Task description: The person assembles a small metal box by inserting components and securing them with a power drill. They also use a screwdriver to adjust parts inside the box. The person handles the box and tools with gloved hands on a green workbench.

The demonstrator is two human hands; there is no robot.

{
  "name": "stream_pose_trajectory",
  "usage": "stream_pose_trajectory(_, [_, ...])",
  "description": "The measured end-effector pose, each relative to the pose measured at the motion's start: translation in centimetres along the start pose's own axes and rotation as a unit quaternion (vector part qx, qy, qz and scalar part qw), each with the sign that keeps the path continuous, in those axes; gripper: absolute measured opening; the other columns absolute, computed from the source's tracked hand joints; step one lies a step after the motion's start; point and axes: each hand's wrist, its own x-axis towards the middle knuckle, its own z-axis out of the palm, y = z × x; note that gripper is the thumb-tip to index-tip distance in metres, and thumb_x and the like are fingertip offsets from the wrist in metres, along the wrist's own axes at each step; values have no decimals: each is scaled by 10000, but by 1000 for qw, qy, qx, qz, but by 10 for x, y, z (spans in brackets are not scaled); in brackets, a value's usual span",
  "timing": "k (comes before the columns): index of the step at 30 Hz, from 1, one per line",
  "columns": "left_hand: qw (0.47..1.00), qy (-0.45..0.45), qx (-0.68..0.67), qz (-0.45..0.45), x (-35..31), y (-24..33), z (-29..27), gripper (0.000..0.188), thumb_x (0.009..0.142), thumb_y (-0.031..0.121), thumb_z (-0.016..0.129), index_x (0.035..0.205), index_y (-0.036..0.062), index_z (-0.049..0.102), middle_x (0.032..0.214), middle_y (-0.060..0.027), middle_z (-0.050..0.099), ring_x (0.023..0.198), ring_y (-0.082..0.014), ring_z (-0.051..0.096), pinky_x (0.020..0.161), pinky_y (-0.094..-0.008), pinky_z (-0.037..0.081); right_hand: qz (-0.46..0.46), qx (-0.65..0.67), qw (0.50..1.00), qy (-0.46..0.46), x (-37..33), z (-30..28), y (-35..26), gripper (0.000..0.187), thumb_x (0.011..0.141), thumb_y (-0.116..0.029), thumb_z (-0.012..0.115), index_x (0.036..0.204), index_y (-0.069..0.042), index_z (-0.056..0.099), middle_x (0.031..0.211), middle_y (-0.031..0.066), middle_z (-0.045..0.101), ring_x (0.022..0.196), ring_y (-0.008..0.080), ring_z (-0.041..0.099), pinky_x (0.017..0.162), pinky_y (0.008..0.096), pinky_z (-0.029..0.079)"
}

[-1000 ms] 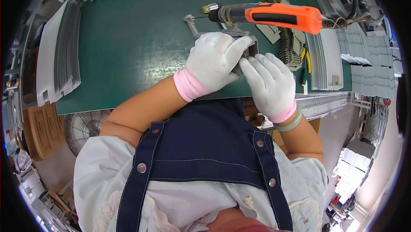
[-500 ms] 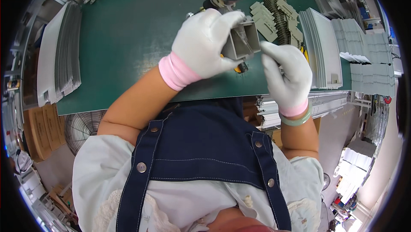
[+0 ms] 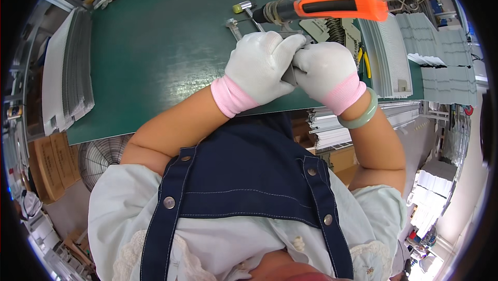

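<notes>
Both hands wear white gloves with pink cuffs and meet over the front part of the green table. My left hand (image 3: 259,66) is closed round a grey hollow rectangular profile (image 3: 289,76), mostly covered by the gloves. Against its other side, my right hand (image 3: 324,71) is curled closed, its fingertips hidden. Just beyond the hands hangs an orange and black power screwdriver (image 3: 327,6), its bit pointing left. Past my left hand lie a small hammer (image 3: 244,6) with a yellow-green tip and a silver metal part (image 3: 233,28).
Thin panels stand stacked at the left (image 3: 67,68) and right (image 3: 389,58) of the green table (image 3: 161,37). Flat grey-beige parts (image 3: 316,29) lie behind my right hand, beside yellow-handled pliers (image 3: 366,63). A fan (image 3: 101,162) stands below the table's left front edge.
My right hand has moved left and up onto the profile, whose open end was showing before. My left hand has shifted slightly right and down. The screwdriver hangs lower and more level.
</notes>
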Motion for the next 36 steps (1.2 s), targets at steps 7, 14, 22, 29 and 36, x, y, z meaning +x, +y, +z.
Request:
stream_pose_trajectory(7, [1000, 10, 0, -5, 0, -1, -2, 734, 565, 204, 864, 1230, 57, 592, 852, -92, 620, 766, -299, 623, 683, -417, 506, 38, 210, 969, 125, -20, -1, -3, 103, 816, -153, 685, 897, -113, 733, 738, 125, 677, 682, 340, 671, 610, 420, 534])
stream_pose_trajectory(14, [1000, -4, 6, 0, -3, 3, 1, 749, 558, 218, 871, 1233, 56, 592, 832, -85, 602, 766, -300, 619, 686, -426, 502, 103, 201, 957, -182, 11, -46, 0, 224, 819, -261, 705, 925, -73, 762, 726, 142, 685, 688, 334, 676, 647, 411, 544])
stream_pose_trajectory(22, [1000, 10, -8, 3, -2, 6, 2, 738, 544, 199, 866, 1227, 87, 610, 840, -87, 605, 769, -304, 624, 687, -434, 507, 7, 2, 992, -123, 3, -21, -1, 168, 859, -229, 646, 852, -95, 748, 795, 135, 713, 736, 335, 703, 658, 436, 562])
stream_pose_trajectory(29, [999, 31, -9, -2, -2, 1, 2, 714, 565, 208, 861, 1221, 77, 613, 844, -88, 608, 744, -296, 625, 663, -418, 509, 100, 324, 934, 114, -34, -2, 3, 125, 858, -110, 709, 963, -50, 738, 713, 105, 680, 622, 245, 671, 600, 335, 527])
stream_pose_trajectory(36, [1000, 31, -1, -1, -1, 2, -1, 689, 605, 248, 874, 1219, 77, 614, 848, -87, 606, 746, -286, 626, 661, -411, 508, 328, 560, 753, 106, -46, 2, -8, 158, 901, -87, 704, 995, 39, 722, 717, -6, 670, 613, 18, 556, 559, 199, 439])
